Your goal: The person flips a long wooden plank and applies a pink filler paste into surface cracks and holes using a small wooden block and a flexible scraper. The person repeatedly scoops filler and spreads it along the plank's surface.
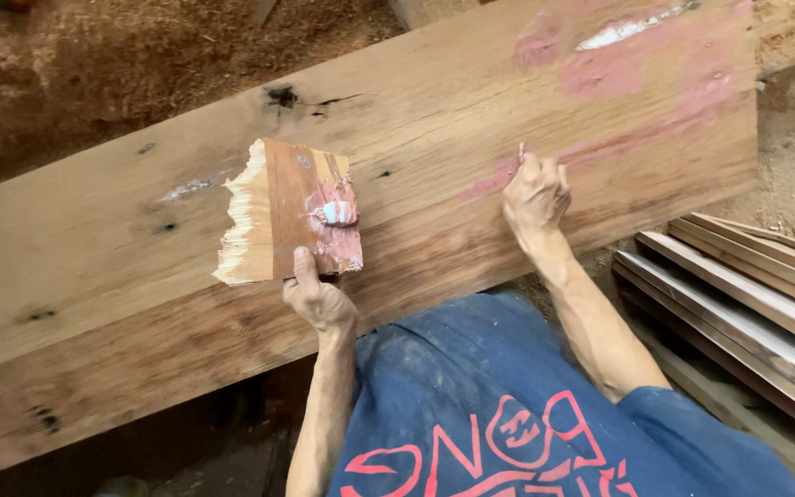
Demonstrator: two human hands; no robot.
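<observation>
The left hand (317, 299) grips a wood offcut (289, 212) by its near edge, thumb pressed on the top face, and holds it flat above the plank (140, 248) near the plank's near edge. The offcut has one splintered, jagged side facing left; its right part carries pink filler (340, 241) with a pale blob in it. The right hand (535, 193) is curled closed on the plank, right of the offcut, fingertips pinching something small and thin at a pink streak (600, 147); what it pinches is too small to tell.

The plank is wide and rough, running from the lower left to the upper right corner of the view, with dark knots and cracks toward its far edge. More pink smears, one with a whitish patch, cover its far right end. Sawdust and dirt floor lie beyond it. A stack of slats (747, 294) lies to the right, cut off by the frame. The person's blue shirt (499, 414) fills the bottom, hiding the plank's support.
</observation>
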